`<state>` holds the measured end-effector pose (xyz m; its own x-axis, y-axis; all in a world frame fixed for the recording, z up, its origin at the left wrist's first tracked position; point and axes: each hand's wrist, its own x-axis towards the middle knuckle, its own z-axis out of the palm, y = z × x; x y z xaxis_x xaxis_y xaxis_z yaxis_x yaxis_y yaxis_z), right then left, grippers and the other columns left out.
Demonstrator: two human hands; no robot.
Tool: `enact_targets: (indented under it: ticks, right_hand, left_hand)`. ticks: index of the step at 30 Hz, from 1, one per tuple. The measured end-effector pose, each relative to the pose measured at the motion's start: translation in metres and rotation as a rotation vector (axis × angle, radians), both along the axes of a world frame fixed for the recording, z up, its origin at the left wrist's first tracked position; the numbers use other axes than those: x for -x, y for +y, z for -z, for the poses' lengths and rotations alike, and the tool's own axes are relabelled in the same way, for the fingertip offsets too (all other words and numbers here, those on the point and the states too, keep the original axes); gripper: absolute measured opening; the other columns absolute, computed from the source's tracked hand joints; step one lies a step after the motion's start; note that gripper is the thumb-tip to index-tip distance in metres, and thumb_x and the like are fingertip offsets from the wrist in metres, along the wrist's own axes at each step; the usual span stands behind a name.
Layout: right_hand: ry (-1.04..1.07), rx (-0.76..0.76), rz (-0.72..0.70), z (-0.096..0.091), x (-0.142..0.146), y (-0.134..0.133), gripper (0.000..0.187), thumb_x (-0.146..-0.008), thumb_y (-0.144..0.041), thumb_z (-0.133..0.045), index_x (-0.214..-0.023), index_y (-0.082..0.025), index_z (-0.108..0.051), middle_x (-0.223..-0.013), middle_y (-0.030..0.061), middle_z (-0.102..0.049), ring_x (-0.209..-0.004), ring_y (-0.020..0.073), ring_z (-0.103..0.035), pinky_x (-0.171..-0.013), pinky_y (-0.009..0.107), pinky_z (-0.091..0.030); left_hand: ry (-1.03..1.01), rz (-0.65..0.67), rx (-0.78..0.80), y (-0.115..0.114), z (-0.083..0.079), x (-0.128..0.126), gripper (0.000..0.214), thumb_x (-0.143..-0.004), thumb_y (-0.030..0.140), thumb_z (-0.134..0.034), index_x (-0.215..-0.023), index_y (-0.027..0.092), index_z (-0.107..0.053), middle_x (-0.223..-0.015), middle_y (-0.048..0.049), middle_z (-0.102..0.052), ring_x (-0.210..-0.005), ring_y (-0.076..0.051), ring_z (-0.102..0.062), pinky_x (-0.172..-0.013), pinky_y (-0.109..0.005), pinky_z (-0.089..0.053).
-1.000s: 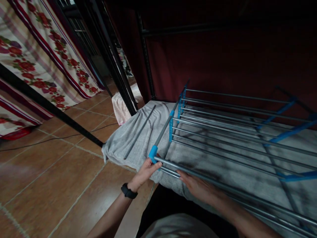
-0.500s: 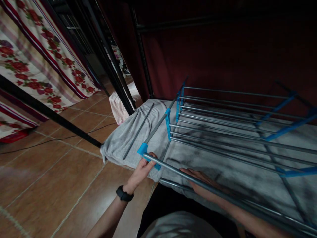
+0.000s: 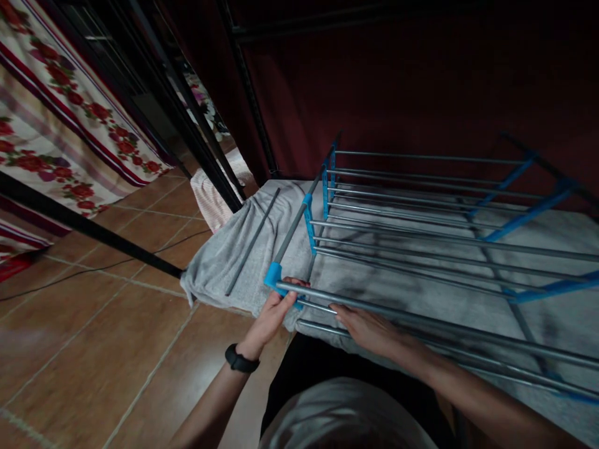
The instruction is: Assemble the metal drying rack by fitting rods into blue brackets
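Note:
A rack (image 3: pixel 397 236) of grey metal tubes and blue plastic connectors lies across a grey blanket (image 3: pixel 219 262). My left hand (image 3: pixel 276 308) is closed around the blue corner connector (image 3: pixel 272 274) at the rack's near left end, its thumb on the front. Between my hands a thin metal tube (image 3: pixel 316 305) meets the lower part of that connector. The fingertips of my right hand (image 3: pixel 365 327) pinch this tube, just under the thicker top tube (image 3: pixel 374 301). Whether the tube's end sits inside the connector is hidden by my left hand.
A loose grey tube (image 3: pixel 253 242) lies on the blanket to the left. Black metal posts (image 3: pixel 187 118) and a slanting black bar (image 3: pixel 88 221) border the left side. Behind the rack hangs a dark red cloth (image 3: pixel 397 81). A floral curtain (image 3: pixel 70 93) hangs over the tiled floor (image 3: pixel 93 349).
My right hand has come up from behind the thick tube and shows a thin tube at its fingertips. My left hand stays at the corner connector. The view has shifted slightly.

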<state>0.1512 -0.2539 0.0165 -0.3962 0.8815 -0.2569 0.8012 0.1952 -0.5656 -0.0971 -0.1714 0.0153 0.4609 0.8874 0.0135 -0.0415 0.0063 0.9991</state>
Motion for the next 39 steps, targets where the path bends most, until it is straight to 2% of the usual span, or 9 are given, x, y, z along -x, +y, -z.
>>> enact_targets:
  ticks: [5, 12, 15, 21, 27, 31, 35, 39]
  right_hand:
    - [0.016, -0.01, 0.006, -0.003, -0.002, 0.0, 0.046, -0.105, -0.032, -0.03, -0.146, -0.022, -0.047, -0.133, 0.0125, -0.064, -0.117, 0.0282, -0.064, -0.095, 0.038, -0.051]
    - [0.023, 0.004, 0.008, -0.008, -0.002, 0.001, 0.045, -0.105, -0.033, -0.033, -0.146, -0.024, -0.049, -0.129, 0.0119, -0.066, -0.113, 0.0273, -0.066, -0.091, 0.036, -0.051]
    - [0.025, 0.009, -0.008, -0.012, -0.003, 0.002, 0.044, -0.105, -0.032, -0.032, -0.144, -0.022, -0.05, -0.126, 0.0122, -0.067, -0.111, 0.0277, -0.067, -0.089, 0.035, -0.052]
    - [0.04, 0.001, 0.004, -0.012, -0.004, 0.003, 0.042, -0.104, -0.033, -0.035, -0.14, -0.024, -0.053, -0.122, 0.0098, -0.069, -0.107, 0.0264, -0.068, -0.087, 0.033, -0.052]
    - [0.053, 0.029, 0.065, -0.002, -0.003, 0.003, 0.044, -0.103, -0.036, -0.036, -0.142, -0.026, -0.053, -0.13, 0.0087, -0.066, -0.113, 0.027, -0.066, -0.092, 0.036, -0.052]
    - [0.019, 0.027, 0.07, -0.004, -0.001, 0.003, 0.044, -0.103, -0.034, -0.035, -0.142, -0.025, -0.054, -0.131, 0.0099, -0.066, -0.112, 0.0285, -0.067, -0.091, 0.039, -0.053]
    - [-0.071, -0.018, 0.052, -0.013, 0.004, 0.002, 0.041, -0.104, -0.031, -0.034, -0.138, -0.025, -0.056, -0.12, 0.0097, -0.07, -0.105, 0.0282, -0.069, -0.085, 0.038, -0.054]
    - [-0.158, -0.154, 0.084, -0.011, 0.008, -0.006, 0.043, -0.104, -0.029, -0.037, -0.146, -0.024, -0.049, -0.13, 0.0113, -0.065, -0.109, 0.0269, -0.067, -0.09, 0.039, -0.053]
  left_hand:
    - [0.08, -0.016, -0.023, -0.002, -0.001, 0.0, 0.04, -0.095, 0.053, -0.055, -0.116, 0.02, -0.063, -0.117, -0.0086, -0.066, -0.112, -0.024, -0.058, -0.102, -0.04, -0.044]
    - [0.08, -0.024, -0.014, -0.001, 0.0, -0.002, 0.039, -0.094, 0.053, -0.056, -0.116, 0.021, -0.064, -0.111, -0.0063, -0.064, -0.105, -0.023, -0.057, -0.098, -0.037, -0.044]
    - [0.099, 0.0, -0.023, -0.001, -0.006, -0.002, 0.039, -0.094, 0.052, -0.056, -0.117, 0.021, -0.063, -0.107, -0.0056, -0.063, -0.102, -0.022, -0.057, -0.096, -0.036, -0.045]
    - [0.233, 0.016, -0.074, 0.003, -0.019, -0.005, 0.038, -0.088, 0.052, -0.065, -0.109, 0.02, -0.064, -0.105, -0.0049, -0.062, -0.102, -0.023, -0.056, -0.096, -0.036, -0.045]
    - [0.276, 0.006, -0.163, 0.004, -0.012, -0.009, 0.037, -0.091, 0.053, -0.061, -0.109, 0.021, -0.062, -0.103, -0.0055, -0.062, -0.102, -0.024, -0.056, -0.097, -0.038, -0.045]
    - [0.288, 0.013, -0.186, 0.005, -0.007, -0.009, 0.034, -0.091, 0.051, -0.06, -0.106, 0.02, -0.062, -0.103, -0.0061, -0.062, -0.102, -0.024, -0.057, -0.096, -0.038, -0.046]
    - [0.265, -0.015, -0.156, 0.006, -0.008, -0.009, 0.034, -0.088, 0.049, -0.065, -0.106, 0.02, -0.063, -0.102, -0.0052, -0.063, -0.101, -0.023, -0.058, -0.093, -0.037, -0.048]
    - [0.278, -0.003, -0.146, 0.004, -0.014, -0.01, 0.039, -0.085, 0.047, -0.07, -0.115, 0.022, -0.062, -0.108, -0.005, -0.065, -0.109, -0.023, -0.059, -0.102, -0.038, -0.044]
